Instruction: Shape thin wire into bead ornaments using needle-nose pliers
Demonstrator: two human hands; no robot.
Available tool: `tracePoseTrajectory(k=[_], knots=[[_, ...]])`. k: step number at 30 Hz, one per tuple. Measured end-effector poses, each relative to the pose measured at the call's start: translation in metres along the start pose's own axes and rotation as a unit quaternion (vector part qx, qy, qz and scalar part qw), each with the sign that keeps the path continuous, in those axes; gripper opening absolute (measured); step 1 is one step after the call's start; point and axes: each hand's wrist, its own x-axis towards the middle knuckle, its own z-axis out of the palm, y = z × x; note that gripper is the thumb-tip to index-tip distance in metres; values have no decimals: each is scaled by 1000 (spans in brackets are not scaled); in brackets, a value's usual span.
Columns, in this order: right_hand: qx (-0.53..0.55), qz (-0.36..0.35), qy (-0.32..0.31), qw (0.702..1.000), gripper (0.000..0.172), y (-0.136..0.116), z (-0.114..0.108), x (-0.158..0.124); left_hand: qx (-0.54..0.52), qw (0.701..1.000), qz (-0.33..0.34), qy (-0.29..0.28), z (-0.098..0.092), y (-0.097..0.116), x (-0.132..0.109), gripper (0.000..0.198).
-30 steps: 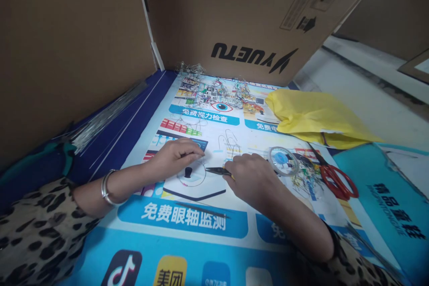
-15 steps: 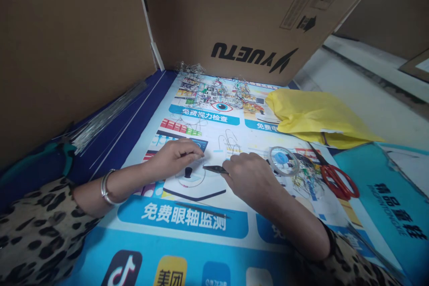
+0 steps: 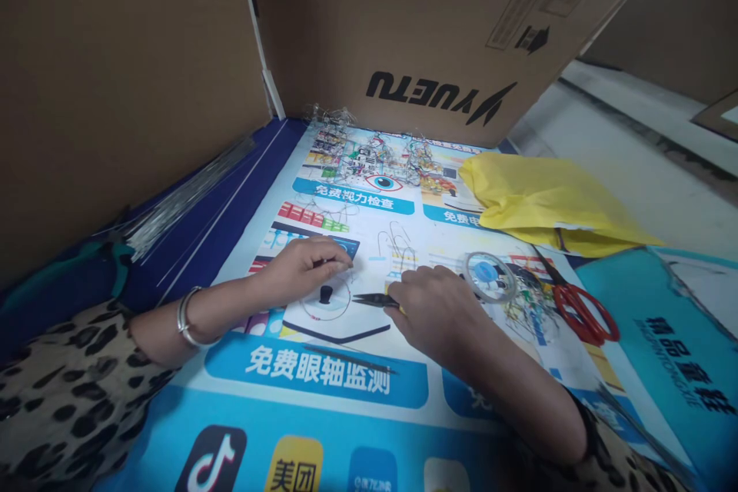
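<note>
A thin wire loop [image 3: 315,318] with a few tiny beads at its lower edge hangs below my left hand [image 3: 314,267], whose thumb and fingertips pinch its upper end. My right hand [image 3: 435,307] is wrapped around a pair of needle-nose pliers [image 3: 376,300]. The dark jaws point left and stand close to the loop's right side; whether they touch it I cannot tell. Most of the pliers' handles are hidden in the palm. Just beyond the hands, several bent wire pieces [image 3: 397,242] lie on the printed sheet [image 3: 374,415].
Right of my right hand are a clear tape-like ring [image 3: 489,277], a tangle of beaded wires [image 3: 530,304] and red-handled scissors [image 3: 583,311]. A yellow bag [image 3: 547,196] lies behind them. Cut wires [image 3: 184,196] lie at left. Cardboard [image 3: 403,23] walls the back.
The pliers' jaws have dipped slightly and now lie more level. My left hand keeps its pinch on the wire loop, almost unmoved. The view has shifted a little.
</note>
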Motion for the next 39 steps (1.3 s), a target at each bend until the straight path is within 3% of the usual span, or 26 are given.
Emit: tracePoseTrajectory(k=[7, 21, 39], knots=[[-2, 0, -21, 1000, 19, -8, -6, 1, -11, 1000, 0, 5, 0, 2, 2, 16], [-14, -8, 20, 1000, 17, -9, 4, 10, -15, 1000, -6, -3, -2, 4, 3, 16], [-17, 4, 40, 999, 16, -4, 10, 8, 10, 999, 38, -16, 0, -6, 3, 16]])
